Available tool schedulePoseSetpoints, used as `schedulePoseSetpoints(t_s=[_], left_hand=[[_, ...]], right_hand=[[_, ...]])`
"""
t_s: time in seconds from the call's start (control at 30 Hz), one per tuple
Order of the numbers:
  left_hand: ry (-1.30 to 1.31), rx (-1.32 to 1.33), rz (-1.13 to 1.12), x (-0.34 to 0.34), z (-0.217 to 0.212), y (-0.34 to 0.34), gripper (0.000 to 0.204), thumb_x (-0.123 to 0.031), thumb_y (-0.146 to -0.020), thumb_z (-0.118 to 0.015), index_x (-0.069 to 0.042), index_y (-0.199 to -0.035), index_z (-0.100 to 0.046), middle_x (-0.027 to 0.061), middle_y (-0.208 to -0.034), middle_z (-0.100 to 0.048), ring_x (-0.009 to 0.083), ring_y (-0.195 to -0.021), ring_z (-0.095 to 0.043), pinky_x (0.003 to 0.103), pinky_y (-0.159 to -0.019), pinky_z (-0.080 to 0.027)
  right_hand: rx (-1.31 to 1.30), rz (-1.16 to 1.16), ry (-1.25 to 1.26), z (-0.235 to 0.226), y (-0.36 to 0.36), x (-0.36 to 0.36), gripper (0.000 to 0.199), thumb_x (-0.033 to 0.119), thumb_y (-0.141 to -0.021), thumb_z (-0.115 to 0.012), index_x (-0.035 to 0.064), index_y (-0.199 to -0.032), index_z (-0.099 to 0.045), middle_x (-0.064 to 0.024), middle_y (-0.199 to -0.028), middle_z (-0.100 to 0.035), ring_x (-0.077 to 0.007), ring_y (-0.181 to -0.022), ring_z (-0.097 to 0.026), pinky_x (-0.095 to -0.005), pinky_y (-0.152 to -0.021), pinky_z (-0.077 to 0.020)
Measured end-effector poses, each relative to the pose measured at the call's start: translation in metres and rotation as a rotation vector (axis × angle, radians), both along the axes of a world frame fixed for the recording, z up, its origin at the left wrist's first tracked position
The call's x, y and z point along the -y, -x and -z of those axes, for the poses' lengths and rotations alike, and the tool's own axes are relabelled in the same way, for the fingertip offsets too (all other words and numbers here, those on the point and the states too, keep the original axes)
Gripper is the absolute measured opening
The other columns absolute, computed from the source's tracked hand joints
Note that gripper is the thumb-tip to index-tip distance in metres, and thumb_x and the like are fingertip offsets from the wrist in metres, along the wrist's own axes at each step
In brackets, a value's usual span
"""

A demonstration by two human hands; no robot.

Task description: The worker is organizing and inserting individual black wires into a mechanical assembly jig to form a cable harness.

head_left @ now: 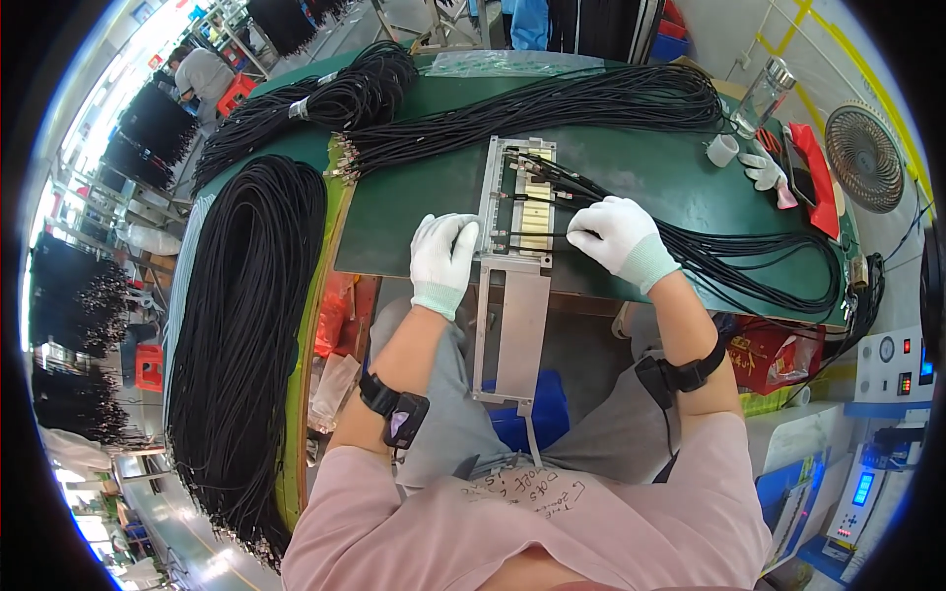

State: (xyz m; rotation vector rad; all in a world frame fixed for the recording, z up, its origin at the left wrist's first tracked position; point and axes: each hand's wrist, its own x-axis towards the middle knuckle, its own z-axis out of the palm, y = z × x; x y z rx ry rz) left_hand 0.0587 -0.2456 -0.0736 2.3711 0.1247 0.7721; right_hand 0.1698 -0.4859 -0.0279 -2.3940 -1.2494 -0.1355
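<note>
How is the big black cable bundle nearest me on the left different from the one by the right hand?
The left bundle is thick; the thin bundle by the right hand has far fewer cables. The left bundle stretches front to back, the thin bundle sideways. The thin bundle reaches the metal fixture; the left bundle lies apart from it. Both are looped black cables.

We see several lines of dark lettering across the pink shirt, and yellow characters on the red bag at right. On the lower white device, a blue screen shows pale marks, too small for us to read; the gauge above is equally illegible.
</note>
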Motion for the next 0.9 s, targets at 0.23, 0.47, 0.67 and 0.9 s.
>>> schedulePoseSetpoints(t_s=[0.23, 0.47, 0.67, 0.9], left_hand=[[-0.004, -0.008, 0.003, 0.0, 0.0, 0.0, 0.02, -0.019, -0.093, -0.052, -0.008, -0.095, -0.068, 0.0081, -0.092, -0.067, 0.0266, -0.091, -0.061, 0.04, -0.1, -0.038], [0.157, -0.035, 0.111, 0.004, -0.008, 0.0, 0.023, -0.025, -0.091, -0.055, -0.011, -0.101, -0.07, 0.0134, -0.107, -0.065, 0.0307, -0.104, -0.058, 0.042, -0.104, -0.035], [-0.375, -0.123, 0.194, 0.031, -0.011, 0.001, 0.032, -0.045, -0.08, -0.065, -0.031, -0.108, -0.072, 0.02, -0.14, -0.045, 0.0431, -0.13, -0.036, 0.05, -0.113, -0.019], [-0.325, -0.053, 0.208, 0.03, -0.008, -0.005, 0.03, -0.035, -0.081, -0.068, -0.024, -0.108, -0.072, 0.0186, -0.136, -0.05, 0.038, -0.129, -0.04, 0.047, -0.112, -0.023]], right_hand=[[0.004, -0.016, -0.012, -0.004, 0.002, 0.0, 0.012, 0.021, -0.079, -0.063, 0.0107, -0.074, -0.067, -0.0064, -0.072, -0.064, -0.028, -0.076, -0.058, -0.0387, -0.073, -0.0472], [0.014, -0.04, 0.001, -0.002, 0.004, -0.002, 0.011, 0.021, -0.079, -0.063, 0.011, -0.076, -0.067, -0.006, -0.071, -0.063, -0.0277, -0.075, -0.059, -0.0385, -0.073, -0.047], [0.006, -0.019, 0.0, 0.004, 0.003, -0.007, 0.01, 0.022, -0.077, -0.066, 0.0121, -0.078, -0.067, -0.0051, -0.074, -0.062, -0.0271, -0.077, -0.058, -0.0388, -0.073, -0.0464], [0.217, 0.249, 0.089, 0.02, -0.016, -0.023, 0.013, 0.025, -0.073, -0.071, 0.0157, -0.081, -0.067, -0.0032, -0.082, -0.06, -0.0258, -0.086, -0.056, -0.0379, -0.075, -0.0452]])
